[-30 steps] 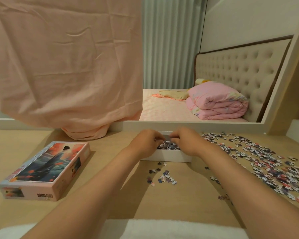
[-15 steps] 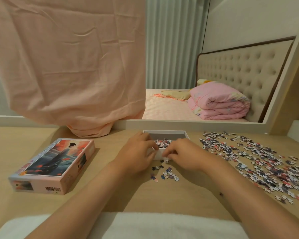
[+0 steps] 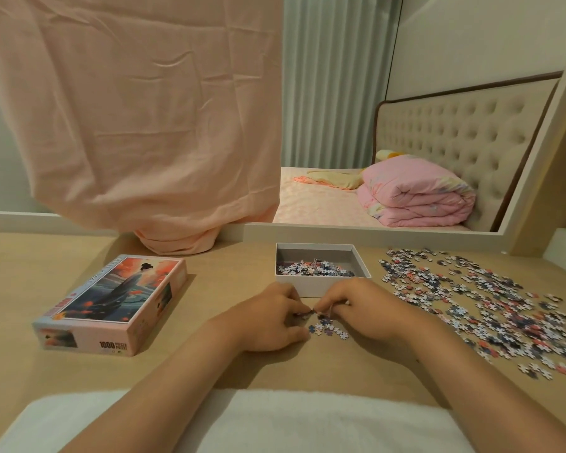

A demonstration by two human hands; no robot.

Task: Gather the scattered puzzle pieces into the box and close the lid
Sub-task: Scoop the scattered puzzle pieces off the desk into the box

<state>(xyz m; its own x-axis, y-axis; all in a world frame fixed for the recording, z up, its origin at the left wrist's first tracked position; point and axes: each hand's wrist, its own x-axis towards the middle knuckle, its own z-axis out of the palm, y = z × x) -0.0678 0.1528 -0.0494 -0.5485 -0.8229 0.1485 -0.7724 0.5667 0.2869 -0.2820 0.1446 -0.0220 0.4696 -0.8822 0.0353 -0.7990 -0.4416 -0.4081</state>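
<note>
- Head view: my left hand [image 3: 275, 317] is down on the table [image 3: 209, 364], fingers curled in, pinching at the near small cluster [image 3: 329, 330] of puzzle pieces.
- My right hand [image 3: 356, 308] is just opposite, its fingertips almost meeting the left's, curled and nipping pieces at the far edge of that cluster.
- The open box [image 3: 299, 287] sits just beyond my knuckles, with a heap of boxed pieces [image 3: 314, 269] along its near wall.
- Big scatter [image 3: 487, 305] of loose pieces lies spread across the table to the right of the box.
- The lid [image 3: 111, 302] lies picture-side up, well off to the left.
- Behind it, a pink cloth [image 3: 138, 109] hangs down onto the tabletop.
</note>
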